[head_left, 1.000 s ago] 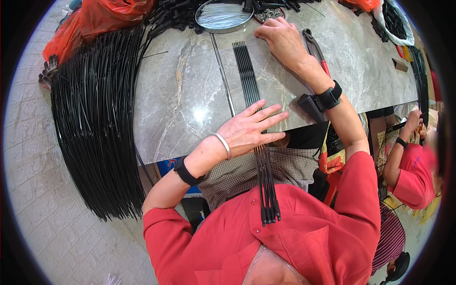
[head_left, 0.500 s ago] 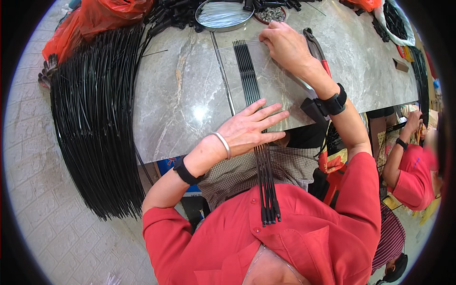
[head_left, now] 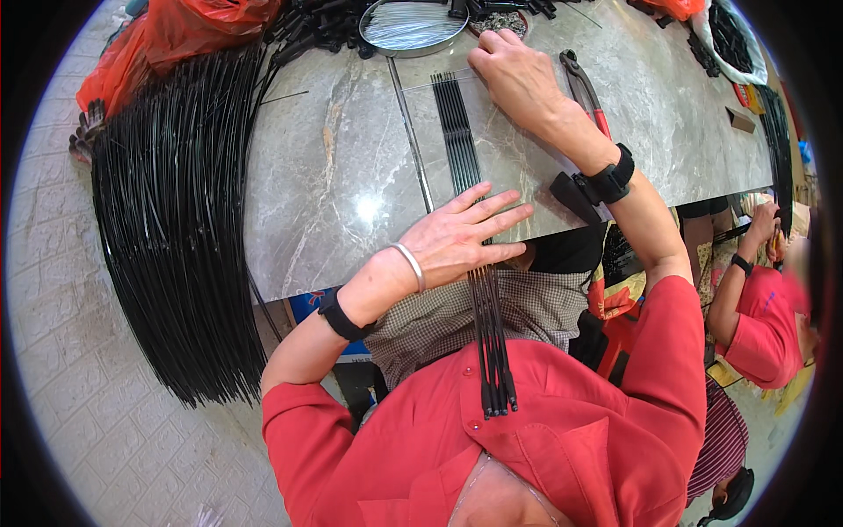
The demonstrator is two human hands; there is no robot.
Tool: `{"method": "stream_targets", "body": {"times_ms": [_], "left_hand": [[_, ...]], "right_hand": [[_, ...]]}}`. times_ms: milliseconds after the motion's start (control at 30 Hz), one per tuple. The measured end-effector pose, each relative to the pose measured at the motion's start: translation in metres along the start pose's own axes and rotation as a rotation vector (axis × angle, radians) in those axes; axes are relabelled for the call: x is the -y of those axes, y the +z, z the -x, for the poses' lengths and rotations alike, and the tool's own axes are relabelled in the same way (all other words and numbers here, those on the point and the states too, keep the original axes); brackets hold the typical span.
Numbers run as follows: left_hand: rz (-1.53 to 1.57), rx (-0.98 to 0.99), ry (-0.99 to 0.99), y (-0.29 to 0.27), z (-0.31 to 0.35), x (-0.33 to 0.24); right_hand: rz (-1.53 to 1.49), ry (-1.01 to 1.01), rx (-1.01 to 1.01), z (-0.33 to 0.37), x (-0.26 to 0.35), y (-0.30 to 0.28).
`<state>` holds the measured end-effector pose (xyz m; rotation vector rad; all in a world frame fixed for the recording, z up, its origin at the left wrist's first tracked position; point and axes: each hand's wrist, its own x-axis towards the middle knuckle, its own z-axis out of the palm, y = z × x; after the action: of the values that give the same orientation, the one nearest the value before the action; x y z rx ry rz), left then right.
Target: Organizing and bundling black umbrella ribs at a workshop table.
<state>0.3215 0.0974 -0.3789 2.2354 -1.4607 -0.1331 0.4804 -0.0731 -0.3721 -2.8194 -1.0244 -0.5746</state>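
Observation:
My left hand (head_left: 465, 233) lies flat with its fingers spread across a row of thin black rods (head_left: 459, 140). The rods sit side by side on the grey marbled table (head_left: 325, 193), and their near ends stick out past its edge toward my chest. Beyond them on the right, my right hand (head_left: 520, 81) is closed in a pinch on a thin, pale wire (head_left: 420, 88). That wire runs leftward by the far ends of the rods; whether it touches them I cannot tell.
A thick bundle of long black rods (head_left: 176, 228) hangs over the table's left side. Red-handled pliers (head_left: 580, 85) lie right of my right hand. A round metal tray (head_left: 367, 41) of pale wires and a bowl of small metal pieces (head_left: 504, 22) stand behind. A co-worker (head_left: 762, 307) is at right.
My right hand has shifted slightly left and away from me, bringing the wire along by the rods' far ends. My left hand stays on the rods.

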Motion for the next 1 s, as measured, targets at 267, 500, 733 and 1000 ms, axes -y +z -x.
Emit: {"method": "stream_targets", "body": {"times_ms": [267,500,733,1000], "left_hand": [[0.002,0.001,0.003,0.0,0.0,0.0],[0.005,0.001,0.004,-0.001,0.0,0.0],[0.014,-0.01,-0.002,0.0,0.0,0.0],[0.016,0.0,-0.006,-0.001,0.0,0.0]], "right_hand": [[0.006,0.076,0.083,0.0,0.006,-0.005],[0.073,0.002,0.125,-0.003,0.009,-0.01],[0.079,0.026,0.102,-0.002,0.011,-0.008],[0.046,0.001,0.115,0.0,0.011,-0.012]]}}
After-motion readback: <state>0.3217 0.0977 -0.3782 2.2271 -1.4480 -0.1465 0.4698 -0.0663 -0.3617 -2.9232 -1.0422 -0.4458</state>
